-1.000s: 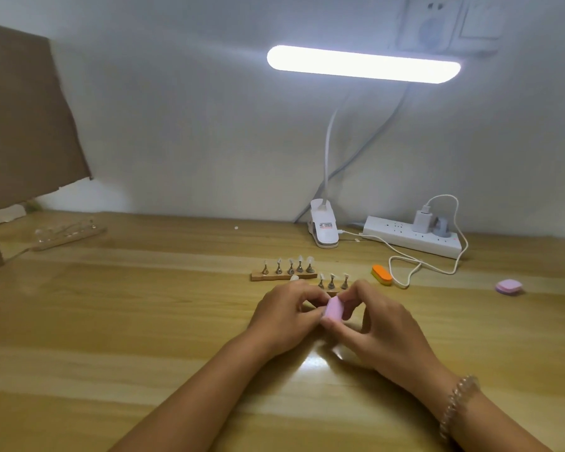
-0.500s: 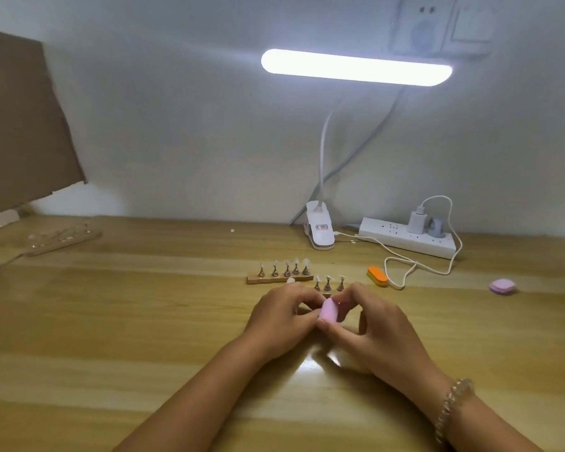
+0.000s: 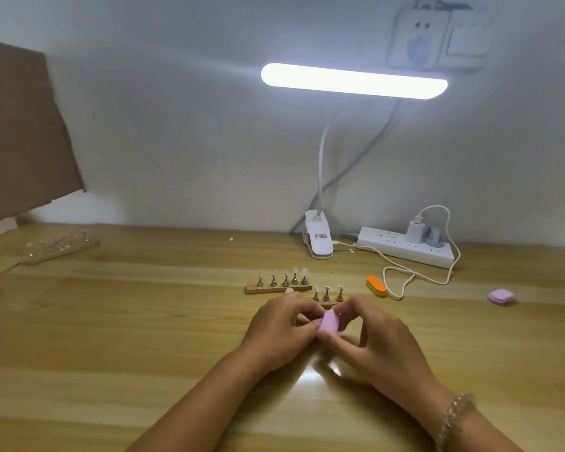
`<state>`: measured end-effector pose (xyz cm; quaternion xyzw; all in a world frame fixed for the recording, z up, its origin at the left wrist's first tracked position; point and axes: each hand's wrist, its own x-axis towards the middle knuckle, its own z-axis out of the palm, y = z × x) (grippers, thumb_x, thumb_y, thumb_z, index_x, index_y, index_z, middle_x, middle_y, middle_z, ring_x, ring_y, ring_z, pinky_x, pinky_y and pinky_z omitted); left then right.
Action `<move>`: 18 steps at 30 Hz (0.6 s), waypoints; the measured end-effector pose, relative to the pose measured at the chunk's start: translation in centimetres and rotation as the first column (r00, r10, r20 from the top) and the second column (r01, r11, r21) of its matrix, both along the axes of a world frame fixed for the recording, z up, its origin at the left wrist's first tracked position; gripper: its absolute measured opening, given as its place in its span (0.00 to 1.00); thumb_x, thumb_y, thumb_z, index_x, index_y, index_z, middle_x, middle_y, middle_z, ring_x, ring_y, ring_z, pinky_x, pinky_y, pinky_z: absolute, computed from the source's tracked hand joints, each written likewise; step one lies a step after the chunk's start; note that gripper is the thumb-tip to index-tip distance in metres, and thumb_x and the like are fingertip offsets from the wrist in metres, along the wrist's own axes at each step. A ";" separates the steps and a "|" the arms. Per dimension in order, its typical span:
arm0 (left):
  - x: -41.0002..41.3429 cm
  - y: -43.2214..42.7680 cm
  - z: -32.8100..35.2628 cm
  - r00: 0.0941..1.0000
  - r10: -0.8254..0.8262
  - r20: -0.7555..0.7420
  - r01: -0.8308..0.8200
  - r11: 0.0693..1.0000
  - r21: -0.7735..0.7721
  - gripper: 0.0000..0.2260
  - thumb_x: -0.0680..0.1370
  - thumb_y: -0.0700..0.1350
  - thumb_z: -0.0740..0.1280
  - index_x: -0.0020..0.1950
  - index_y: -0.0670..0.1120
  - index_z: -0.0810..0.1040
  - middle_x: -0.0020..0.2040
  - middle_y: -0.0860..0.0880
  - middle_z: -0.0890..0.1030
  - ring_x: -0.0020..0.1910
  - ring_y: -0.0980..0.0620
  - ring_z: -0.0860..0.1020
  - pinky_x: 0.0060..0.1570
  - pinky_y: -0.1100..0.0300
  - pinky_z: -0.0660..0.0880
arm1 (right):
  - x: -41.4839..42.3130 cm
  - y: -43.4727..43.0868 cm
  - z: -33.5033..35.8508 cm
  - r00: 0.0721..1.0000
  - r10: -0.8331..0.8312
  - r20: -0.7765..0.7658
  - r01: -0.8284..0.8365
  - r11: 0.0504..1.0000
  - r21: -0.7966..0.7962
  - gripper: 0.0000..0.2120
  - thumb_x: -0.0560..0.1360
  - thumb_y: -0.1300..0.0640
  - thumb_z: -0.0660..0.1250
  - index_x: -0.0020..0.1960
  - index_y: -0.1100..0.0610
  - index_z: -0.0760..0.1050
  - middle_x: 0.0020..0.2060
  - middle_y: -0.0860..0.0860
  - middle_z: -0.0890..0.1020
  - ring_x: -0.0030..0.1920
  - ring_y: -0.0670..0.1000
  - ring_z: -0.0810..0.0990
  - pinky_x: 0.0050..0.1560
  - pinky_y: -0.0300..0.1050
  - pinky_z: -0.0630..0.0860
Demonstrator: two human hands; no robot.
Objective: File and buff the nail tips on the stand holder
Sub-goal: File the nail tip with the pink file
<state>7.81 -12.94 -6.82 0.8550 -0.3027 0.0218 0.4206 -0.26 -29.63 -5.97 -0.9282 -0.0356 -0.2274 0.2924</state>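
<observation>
Lit bar lamp (image 3: pixel 353 81) over wooden desk (image 3: pixel 111 321), white wall (image 3: pixel 193 109)

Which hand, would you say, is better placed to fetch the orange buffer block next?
Right, probably: the orange buffer block lies beyond the right hand, though that hand pinches the pink block; the left hand would cross over.
</observation>
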 end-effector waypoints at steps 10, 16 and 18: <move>0.1 -0.1 0.0 0.999 0.004 0.032 -0.004 1.000 0.006 0.06 0.76 0.47 0.71 0.50 0.55 0.86 0.46 0.58 0.80 0.50 0.55 0.80 0.53 0.49 0.78 | 0.4 -0.2 0.1 0.998 -0.059 0.005 0.059 0.998 0.008 0.15 0.68 0.35 0.68 0.45 0.44 0.73 0.42 0.36 0.80 0.40 0.39 0.78 0.40 0.44 0.75; -0.1 0.0 0.2 0.999 0.000 0.035 0.000 1.000 0.005 0.06 0.75 0.48 0.71 0.50 0.55 0.85 0.46 0.59 0.80 0.49 0.56 0.80 0.52 0.50 0.78 | 0.3 -0.1 0.1 1.000 -0.006 0.005 0.006 1.000 0.006 0.16 0.67 0.35 0.69 0.46 0.44 0.72 0.42 0.36 0.80 0.39 0.39 0.77 0.38 0.43 0.74; 0.0 -0.1 0.2 0.998 0.015 0.055 -0.016 1.000 0.019 0.05 0.76 0.49 0.71 0.50 0.56 0.85 0.45 0.59 0.80 0.49 0.57 0.79 0.52 0.50 0.78 | 0.7 -0.4 0.1 0.998 -0.060 0.003 0.060 0.998 0.031 0.15 0.69 0.37 0.70 0.46 0.46 0.72 0.42 0.37 0.80 0.43 0.41 0.79 0.43 0.48 0.76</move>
